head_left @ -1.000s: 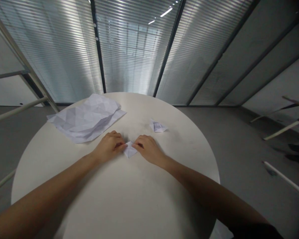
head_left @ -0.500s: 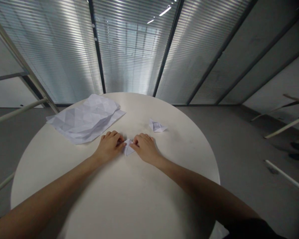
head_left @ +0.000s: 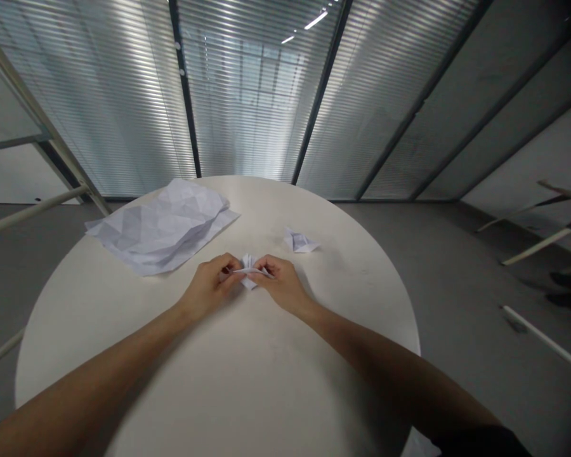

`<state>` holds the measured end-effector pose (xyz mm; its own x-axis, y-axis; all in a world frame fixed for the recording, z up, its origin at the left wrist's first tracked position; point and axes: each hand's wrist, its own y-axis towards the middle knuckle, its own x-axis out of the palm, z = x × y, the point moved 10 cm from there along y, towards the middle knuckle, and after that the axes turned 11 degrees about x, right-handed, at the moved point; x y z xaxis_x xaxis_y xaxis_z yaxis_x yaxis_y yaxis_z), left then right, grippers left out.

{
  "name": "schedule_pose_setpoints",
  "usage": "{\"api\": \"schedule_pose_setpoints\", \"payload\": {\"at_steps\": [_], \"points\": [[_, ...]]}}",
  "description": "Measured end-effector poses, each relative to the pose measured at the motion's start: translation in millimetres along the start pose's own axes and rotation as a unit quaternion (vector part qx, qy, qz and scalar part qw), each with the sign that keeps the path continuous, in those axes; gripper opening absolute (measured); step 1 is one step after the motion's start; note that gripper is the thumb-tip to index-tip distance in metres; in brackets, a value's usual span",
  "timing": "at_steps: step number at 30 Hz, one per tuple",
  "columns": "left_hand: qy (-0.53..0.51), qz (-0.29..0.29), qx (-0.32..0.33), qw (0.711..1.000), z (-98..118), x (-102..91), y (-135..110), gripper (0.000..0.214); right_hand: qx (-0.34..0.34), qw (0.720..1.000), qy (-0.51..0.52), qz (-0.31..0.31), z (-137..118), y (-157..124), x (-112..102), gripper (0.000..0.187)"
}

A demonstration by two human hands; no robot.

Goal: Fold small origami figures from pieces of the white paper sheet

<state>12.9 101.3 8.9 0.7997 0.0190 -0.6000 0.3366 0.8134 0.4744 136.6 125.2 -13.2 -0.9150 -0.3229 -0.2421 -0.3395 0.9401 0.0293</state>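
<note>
A small folded piece of white paper (head_left: 249,271) is held between my two hands near the middle of the round white table (head_left: 247,381). My left hand (head_left: 210,285) pinches its left side with curled fingers. My right hand (head_left: 280,283) pinches its right side the same way. The paper is lifted slightly off the tabletop and its flaps stick up between my fingertips.
A stack of creased white sheets (head_left: 162,225) lies at the table's back left. Another small folded paper piece (head_left: 299,241) rests to the right of my hands. Glass walls with blinds stand behind the table; grey floor surrounds it.
My hands were pressing the small paper flat on the table; now both have curled into pinches and raised it a little, with its flaps opened upward.
</note>
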Motion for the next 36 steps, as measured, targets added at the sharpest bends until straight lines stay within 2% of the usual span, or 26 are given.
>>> {"api": "schedule_pose_setpoints", "payload": {"at_steps": [3, 6, 10, 15, 18, 20, 22, 24, 27, 31, 36], "points": [[0.006, 0.044, 0.007, 0.999, 6, -11.7, 0, 0.021, -0.019, 1.000, 0.001, 0.022, -11, -6, -2, 0.018], [0.008, 0.062, 0.012, 0.998, 13, -17.2, -2, 0.023, -0.032, 0.999, -0.010, 0.038, -18, -11, -4, 0.018], [-0.012, 0.071, 0.009, 0.997, 19, -16.4, -5, 0.025, -0.044, 0.997, -0.018, 0.052, -23, -16, -5, 0.020], [-0.057, 0.088, -0.024, 0.994, 13, -12.1, -8, 0.025, -0.016, 0.998, 0.004, 0.067, -16, -16, -7, 0.023], [-0.059, 0.064, -0.036, 0.996, 10, -7.8, -7, 0.038, -0.010, 0.998, 0.021, 0.055, -13, -14, -5, 0.033], [-0.042, 0.057, -0.023, 0.997, 12, -9.6, -6, 0.029, -0.015, 0.998, 0.024, 0.048, -14, -12, -6, 0.027], [-0.005, 0.058, 0.026, 0.998, 18, -14.0, -3, 0.017, -0.046, 0.998, -0.005, 0.039, -19, -11, -7, 0.012], [0.054, 0.047, 0.104, 0.992, 28, -15.0, -2, 0.014, -0.109, 0.990, -0.081, 0.028, -30, -13, -6, 0.007], [0.152, -0.011, 0.182, 0.971, 32, -3.2, -3, 0.016, -0.177, 0.955, -0.238, 0.016, -36, -16, 1, 0.009], [0.215, -0.114, 0.197, 0.950, 26, 16.4, -7, 0.019, -0.160, 0.915, -0.371, -0.006, -26, -15, 7, 0.011], [0.195, -0.151, 0.188, 0.950, 31, 18.9, -6, 0.020, -0.152, 0.906, -0.390, -0.056, -27, -19, 12, 0.017]]}}
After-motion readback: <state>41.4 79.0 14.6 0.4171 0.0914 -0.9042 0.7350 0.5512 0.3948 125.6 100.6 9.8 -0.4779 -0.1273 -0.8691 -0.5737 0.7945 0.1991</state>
